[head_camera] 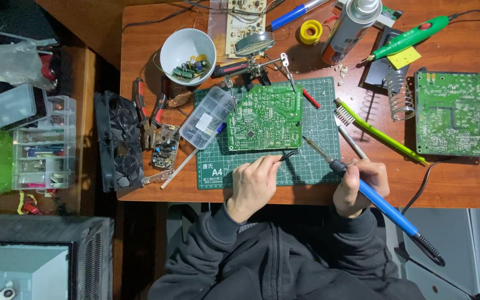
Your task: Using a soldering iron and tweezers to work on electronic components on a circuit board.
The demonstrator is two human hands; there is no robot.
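Soldering at my bench.
My right hand (358, 186) grips the blue soldering iron (362, 186), tip pointing far-left at the green circuit board (265, 118); my left hand (254, 183) pinches black tweezers (290, 155).

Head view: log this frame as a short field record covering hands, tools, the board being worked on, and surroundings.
left hand: holds black tweezers, tips at the board's lower edge
right hand: grips blue soldering iron, tip aimed toward the board
board: green circuit board, clamped in a helping-hands stand over the green cutting mat
second board: lies flat at right
nearby: white bowl of small parts, clear parts box, spray can, black fan
surface: wooden table
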